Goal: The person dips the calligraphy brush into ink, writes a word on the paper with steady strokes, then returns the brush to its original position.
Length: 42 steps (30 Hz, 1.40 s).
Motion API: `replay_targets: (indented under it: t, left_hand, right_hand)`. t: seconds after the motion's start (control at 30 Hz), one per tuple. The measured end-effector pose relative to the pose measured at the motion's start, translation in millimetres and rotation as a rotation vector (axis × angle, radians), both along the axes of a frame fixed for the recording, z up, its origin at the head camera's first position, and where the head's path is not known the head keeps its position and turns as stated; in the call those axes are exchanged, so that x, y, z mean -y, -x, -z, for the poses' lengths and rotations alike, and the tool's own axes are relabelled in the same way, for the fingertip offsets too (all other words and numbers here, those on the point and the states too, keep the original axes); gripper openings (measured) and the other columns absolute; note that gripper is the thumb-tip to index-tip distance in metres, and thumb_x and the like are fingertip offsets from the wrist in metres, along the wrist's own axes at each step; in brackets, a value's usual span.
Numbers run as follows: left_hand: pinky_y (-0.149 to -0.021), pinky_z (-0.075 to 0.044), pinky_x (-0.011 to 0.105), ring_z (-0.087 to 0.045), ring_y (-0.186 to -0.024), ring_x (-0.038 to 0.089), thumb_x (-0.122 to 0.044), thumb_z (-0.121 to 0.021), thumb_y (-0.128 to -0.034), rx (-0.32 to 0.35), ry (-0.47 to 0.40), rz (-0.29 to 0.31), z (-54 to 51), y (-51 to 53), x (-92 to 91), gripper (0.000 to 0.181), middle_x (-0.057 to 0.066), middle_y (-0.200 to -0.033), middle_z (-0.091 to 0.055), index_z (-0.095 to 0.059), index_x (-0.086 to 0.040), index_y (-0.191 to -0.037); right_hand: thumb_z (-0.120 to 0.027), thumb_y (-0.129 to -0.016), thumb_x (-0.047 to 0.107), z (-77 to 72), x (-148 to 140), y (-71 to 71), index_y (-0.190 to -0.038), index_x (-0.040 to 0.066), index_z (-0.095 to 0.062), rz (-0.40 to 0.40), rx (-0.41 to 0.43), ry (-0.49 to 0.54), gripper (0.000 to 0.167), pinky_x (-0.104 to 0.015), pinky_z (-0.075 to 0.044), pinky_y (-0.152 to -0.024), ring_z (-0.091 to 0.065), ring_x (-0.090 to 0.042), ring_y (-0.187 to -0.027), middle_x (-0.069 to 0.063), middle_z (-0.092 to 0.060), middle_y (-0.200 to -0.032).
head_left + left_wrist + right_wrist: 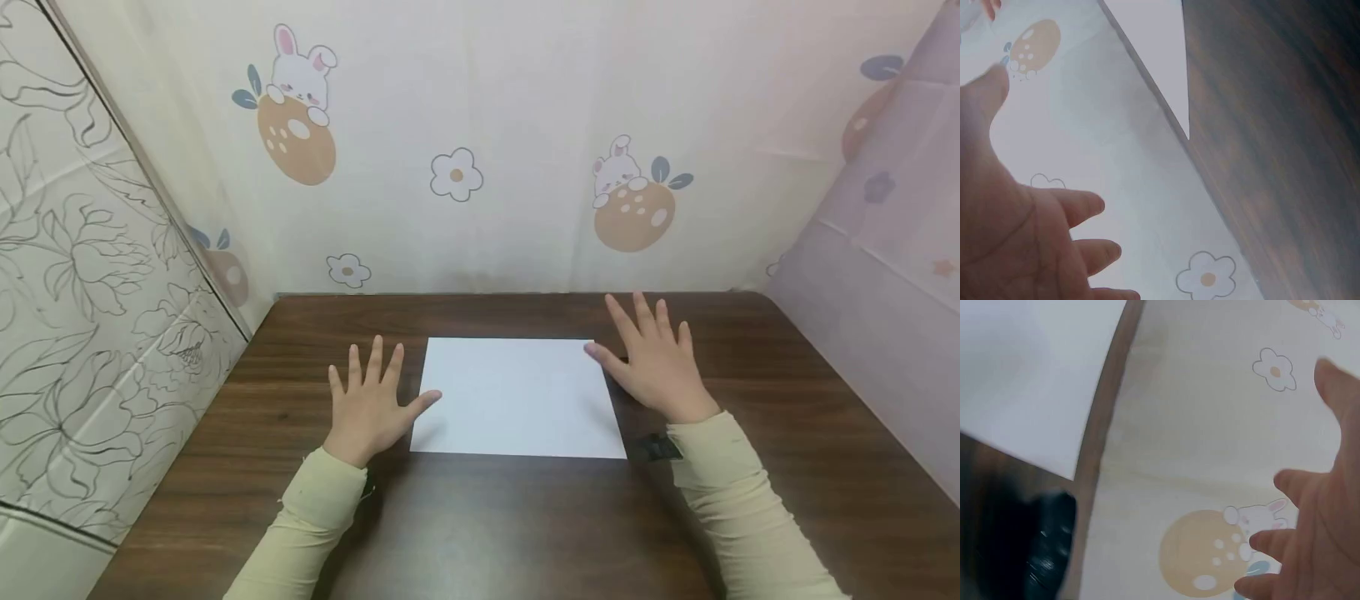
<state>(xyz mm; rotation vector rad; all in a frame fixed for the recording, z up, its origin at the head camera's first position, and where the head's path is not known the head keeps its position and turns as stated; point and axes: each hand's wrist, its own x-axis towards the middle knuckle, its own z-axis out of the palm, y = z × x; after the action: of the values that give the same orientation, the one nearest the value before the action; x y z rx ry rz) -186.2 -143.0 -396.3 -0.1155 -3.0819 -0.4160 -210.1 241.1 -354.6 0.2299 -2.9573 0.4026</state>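
A blank white sheet of paper [517, 398] lies flat on the dark wood-grain table. My left hand [369, 414] is spread beside its left edge, palm down, with the thumb reaching over the paper. On the other side my right hand [658, 367] is spread too, its thumb tip over the far right corner. Shadows on the sheet suggest both hands are held above the table. Neither hand holds anything. Near the right cuff is a black, shiny thing [660, 447], partly hidden; in the right wrist view this dark thing [1050, 544] is blurred, its kind unclear.
The brown table [480, 525] reaches back to a pale curtain [525, 100] printed with rabbits and flowers. A white panel with line-drawn flowers [82, 250] stands at the left. Lilac fabric [892, 250] hangs along the right side.
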Motion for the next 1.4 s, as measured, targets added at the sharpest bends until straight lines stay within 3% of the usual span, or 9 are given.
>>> replay_targets:
  t: [0.23, 0.4, 0.6, 0.8, 1.1, 1.27, 1.4]
  left_hand:
    - [-0.117, -0.014, 0.066, -0.015, -0.149, 0.047, -0.06, -0.045, -0.096, -0.092, -0.044, 0.035, -8.5, -2.4, -2.4, 0.078, 0.014, -0.163, -0.022, -0.032, -0.009, -0.153]
    - [-0.114, -0.027, 0.063, -0.03, -0.143, 0.047, -0.047, -0.052, -0.0979, -0.127, -0.048, 0.093, -9.3, -8.9, -3.2, 0.063, 0.017, -0.157, -0.035, -0.046, -0.006, -0.146]
    - [-0.113, -0.035, 0.056, -0.038, -0.141, 0.041, -0.039, -0.057, -0.0975, -0.148, -0.065, 0.159, -5.8, -18.3, -5.1, 0.054, 0.015, -0.152, -0.043, -0.054, -0.006, -0.14]
    - [-0.112, -0.038, 0.053, -0.04, -0.141, 0.037, -0.039, -0.059, -0.0962, -0.124, -0.072, 0.232, -0.9, -29.2, -5.8, 0.053, 0.012, -0.151, -0.045, -0.056, -0.008, -0.139]
    - [-0.108, -0.043, 0.052, -0.042, -0.14, 0.035, -0.043, -0.06, -0.0951, -0.064, -0.061, 0.303, 8.0, -38.9, -12.4, 0.057, 0.012, -0.152, -0.045, -0.054, -0.008, -0.14]
    - [-0.107, -0.044, 0.052, -0.043, -0.139, 0.036, -0.043, -0.061, -0.0943, -0.029, -0.023, 0.354, 13.4, -41.7, -16.3, 0.058, 0.013, -0.151, -0.046, -0.054, -0.007, -0.14]
    - [-0.109, -0.042, 0.052, -0.041, -0.141, 0.038, -0.041, -0.063, -0.0934, 0.022, -0.012, 0.41, 14.6, -45.3, -18.4, 0.061, 0.013, -0.152, -0.044, -0.051, -0.007, -0.142]
  right_hand:
    - [-0.034, -0.1, 0.058, -33.0, -16.9, 6.9, -0.156, 0.01, -0.025, -0.016, -0.149, 0.066, 0.074, -0.072, -0.023, -0.108, -0.026, -0.054, -0.141, -0.031, -0.027, -0.156]
    - [-0.03, -0.102, 0.055, -54.6, -32.0, 8.6, -0.156, 0.01, -0.024, 0.006, -0.113, 0.198, 0.071, -0.069, -0.026, -0.108, -0.033, -0.05, -0.138, -0.025, -0.03, -0.157]
    - [-0.034, -0.102, 0.053, -66.4, -50.6, 20.6, -0.155, 0.008, -0.024, 0.041, -0.065, 0.268, 0.071, -0.07, -0.033, -0.102, -0.042, -0.055, -0.129, -0.029, -0.032, -0.154]
    - [-0.036, -0.1, 0.055, -60.7, -68.0, 38.3, -0.156, 0.008, -0.023, 0.062, 0.021, 0.336, 0.073, -0.069, -0.037, -0.1, -0.041, -0.054, -0.132, -0.03, -0.033, -0.153]
    - [-0.039, -0.102, 0.048, -39.0, -89.3, 64.8, -0.154, 0.002, -0.024, 0.066, 0.068, 0.402, 0.071, -0.067, -0.039, -0.1, -0.041, -0.056, -0.13, -0.036, -0.035, -0.148]
    - [-0.037, -0.102, 0.049, -27.8, -95.3, 72.7, -0.154, -0.001, -0.022, 0.113, 0.116, 0.402, 0.074, -0.067, -0.04, -0.1, -0.038, -0.056, -0.131, -0.037, -0.034, -0.147]
    - [-0.038, -0.102, 0.045, -19.8, -97.7, 75.4, -0.152, -0.003, -0.022, 0.137, 0.135, 0.411, 0.071, -0.065, -0.042, -0.098, -0.047, -0.054, -0.123, -0.039, -0.035, -0.145]
